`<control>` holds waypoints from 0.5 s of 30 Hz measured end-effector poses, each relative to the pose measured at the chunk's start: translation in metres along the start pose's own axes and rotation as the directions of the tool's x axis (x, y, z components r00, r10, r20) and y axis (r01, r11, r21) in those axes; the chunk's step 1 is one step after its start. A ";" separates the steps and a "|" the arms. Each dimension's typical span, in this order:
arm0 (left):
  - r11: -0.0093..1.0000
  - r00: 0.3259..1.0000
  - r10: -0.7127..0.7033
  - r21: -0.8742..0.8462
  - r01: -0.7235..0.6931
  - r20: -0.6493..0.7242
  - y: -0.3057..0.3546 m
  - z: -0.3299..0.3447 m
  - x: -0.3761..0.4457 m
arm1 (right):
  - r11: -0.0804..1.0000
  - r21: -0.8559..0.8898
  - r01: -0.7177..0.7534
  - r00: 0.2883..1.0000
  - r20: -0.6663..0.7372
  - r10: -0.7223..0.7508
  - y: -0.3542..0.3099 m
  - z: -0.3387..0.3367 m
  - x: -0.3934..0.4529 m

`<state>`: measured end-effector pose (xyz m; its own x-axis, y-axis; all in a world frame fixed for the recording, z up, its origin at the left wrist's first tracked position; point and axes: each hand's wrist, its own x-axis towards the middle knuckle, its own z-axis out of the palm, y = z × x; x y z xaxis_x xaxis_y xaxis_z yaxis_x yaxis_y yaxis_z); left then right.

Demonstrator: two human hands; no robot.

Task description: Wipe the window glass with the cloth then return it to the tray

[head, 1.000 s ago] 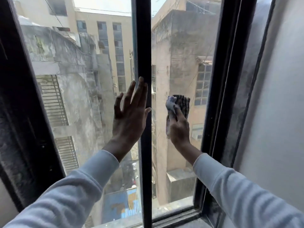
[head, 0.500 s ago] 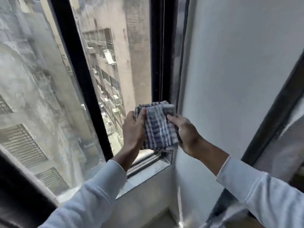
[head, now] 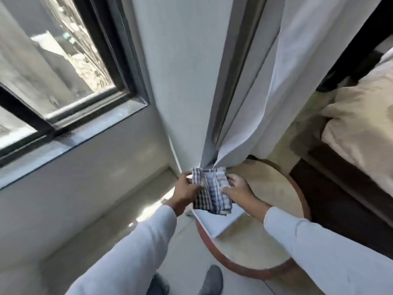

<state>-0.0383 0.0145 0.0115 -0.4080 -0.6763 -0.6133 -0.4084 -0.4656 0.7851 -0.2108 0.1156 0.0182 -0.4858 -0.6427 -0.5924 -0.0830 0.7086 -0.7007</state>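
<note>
Cloth [head: 210,191]: checked/striped, blue-grey & white, folded into a rough square; held up in the air btwn both hands, above the near-left edge of the round table, w/ the curtain hem just behind it.
Left hand [head: 186,191]: closed on cloth's left edge, thumb over the front face, fingers behind.
Right hand [head: 238,189]: closed on cloth's right edge, thumb pressing the front, fingers wrapped round the side.
Sleeves: both arms in pale long sleeves, reaching in from bottom of view.
Table [head: 274,188]: round, light top w/ reddish-brown rim [head: 234,267]; sits beside the bed, below the hands.
White sheet [head: 221,222]: flat pale piece lying on table's left part, directly under the cloth; can't tell if it's the tray.
Curtain [head: 282,77]: white, hangs from top right down to a point just behind the cloth.
Window [head: 53,67]: upper left, dark frame, glass showing bldgs outside; well apart from the cloth.
Sill [head: 70,141]: grey ledge under the window.
Bed [head: 361,128]: right side, beige bedding on dark frame.
Floor [head: 119,201]: pale, w/ sun patches near the wall corner.
Shoes [head: 210,279]: grey, at bottom centre.
</note>
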 end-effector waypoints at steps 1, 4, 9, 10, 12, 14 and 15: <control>1.000 1.000 0.011 0.027 -0.011 0.011 -0.016 0.011 0.011 | 0.999 -0.024 -0.031 0.999 0.012 0.031 0.019 -0.001 0.013; 0.988 0.998 0.051 0.143 -0.055 0.034 -0.059 0.036 0.046 | 0.993 -0.088 -0.081 0.997 -0.026 0.079 0.071 0.000 0.055; 0.869 0.995 0.078 0.485 -0.101 0.067 -0.126 0.062 0.117 | 0.985 -0.126 -0.121 0.992 -0.048 0.116 0.139 0.033 0.122; 0.833 0.993 0.074 0.542 -0.109 0.087 -0.138 0.063 0.128 | 0.984 -0.137 -0.112 0.993 -0.046 0.107 0.149 0.043 0.133; 0.772 0.988 0.062 0.621 -0.135 0.138 -0.163 0.062 0.149 | 0.984 -0.150 -0.101 0.995 -0.035 0.096 0.167 0.061 0.156; 0.689 0.981 0.045 0.705 -0.167 0.188 -0.181 0.059 0.163 | 0.982 -0.160 -0.101 0.993 -0.077 0.090 0.179 0.076 0.168; 0.651 0.976 0.060 0.733 -0.197 0.208 -0.190 0.059 0.169 | 0.975 -0.207 -0.077 0.989 -0.138 0.049 0.186 0.084 0.170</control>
<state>-0.0775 0.0220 -0.2468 -0.5931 -0.5693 -0.5693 -0.7842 0.2485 0.5686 -0.2355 0.1134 -0.2461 -0.6048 -0.5608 -0.5654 -0.2237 0.8011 -0.5552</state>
